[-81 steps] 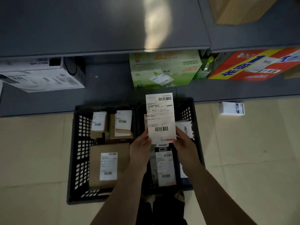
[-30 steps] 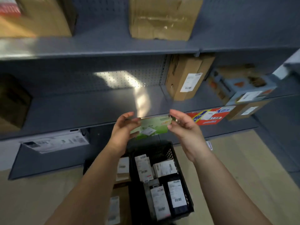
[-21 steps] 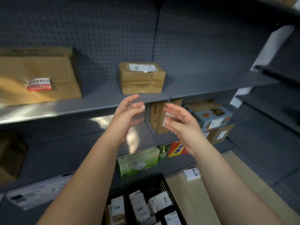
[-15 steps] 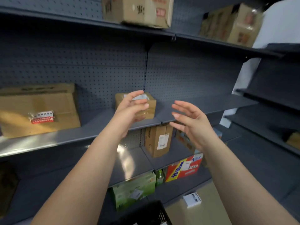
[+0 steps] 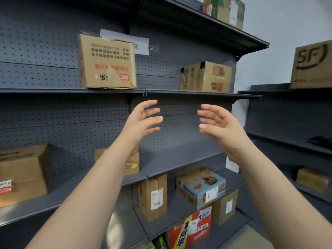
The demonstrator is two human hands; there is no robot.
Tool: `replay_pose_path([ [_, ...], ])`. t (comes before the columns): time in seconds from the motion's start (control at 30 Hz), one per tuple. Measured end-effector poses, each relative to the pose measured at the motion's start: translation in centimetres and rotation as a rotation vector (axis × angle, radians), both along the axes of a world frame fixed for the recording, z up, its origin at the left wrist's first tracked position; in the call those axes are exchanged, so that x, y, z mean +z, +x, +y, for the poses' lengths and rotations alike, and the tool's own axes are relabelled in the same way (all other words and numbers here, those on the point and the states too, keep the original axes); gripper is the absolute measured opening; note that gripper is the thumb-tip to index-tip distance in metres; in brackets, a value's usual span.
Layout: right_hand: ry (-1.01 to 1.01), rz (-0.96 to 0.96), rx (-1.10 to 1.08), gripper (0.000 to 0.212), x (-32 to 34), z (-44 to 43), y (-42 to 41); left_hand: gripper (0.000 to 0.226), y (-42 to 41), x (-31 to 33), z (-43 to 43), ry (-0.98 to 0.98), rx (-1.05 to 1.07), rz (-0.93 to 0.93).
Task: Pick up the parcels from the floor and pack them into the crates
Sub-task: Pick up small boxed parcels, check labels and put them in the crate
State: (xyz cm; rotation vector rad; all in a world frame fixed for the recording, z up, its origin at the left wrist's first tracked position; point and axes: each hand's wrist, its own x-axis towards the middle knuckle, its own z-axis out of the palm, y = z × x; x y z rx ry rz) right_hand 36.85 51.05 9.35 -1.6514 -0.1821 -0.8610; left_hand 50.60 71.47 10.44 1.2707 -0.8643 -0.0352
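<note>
Two bare hands, mine: left hand [image 5: 142,121] centre-left of frame, right hand [image 5: 221,126] centre-right. Left forearm [image 5: 93,191] runs bare to the lower-left edge, right forearm [image 5: 269,191] bare to the lower-right edge. Nails short and plain, clearest on right fingertips [image 5: 202,125]. Slim wrists, long fingers. Finer detail too blurred to tell.

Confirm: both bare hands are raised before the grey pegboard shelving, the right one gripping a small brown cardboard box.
Wrong: the right hand holds nothing, fingers spread. It and the left hand are raised before the grey pegboard shelving in the head view.
</note>
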Motion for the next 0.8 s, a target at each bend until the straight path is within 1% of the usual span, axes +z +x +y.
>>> replay_pose_path([
  [0.17, -0.028, -0.032, -0.055, 0.051, 2.3, -8.6, -4.6, 0.050, -3.7, 2.4, -8.2, -0.040, -0.040, -0.052],
  [0.3, -0.031, -0.005, -0.076, 0.051, 2.0, -15.5, -8.5, 0.048, -6.5, 2.5, -15.5, -0.036, -0.055, -0.062],
  [0.4, 0.018, 0.009, -0.063, 0.059, 1.6, -20.3, -11.6, 0.045, -8.8, 2.1, -21.2, -0.029, -0.080, -0.057],
  [0.47, 0.069, 0.013, -0.054, 0.058, 1.6, -23.2, -13.6, 0.046, -10.3, 2.0, -24.7, -0.020, -0.099, -0.050],
  [0.57, 0.103, 0.016, -0.052, 0.058, 1.4, -27.1, -16.3, 0.045, -12.2, 1.7, -29.5, -0.021, -0.116, -0.033],
  [0.8, 0.099, 0.024, -0.151, 0.057, -0.3, -33.7, -20.6, 0.040, -15.4, 0.3, -38.2, -0.009, -0.141, 0.022],
])
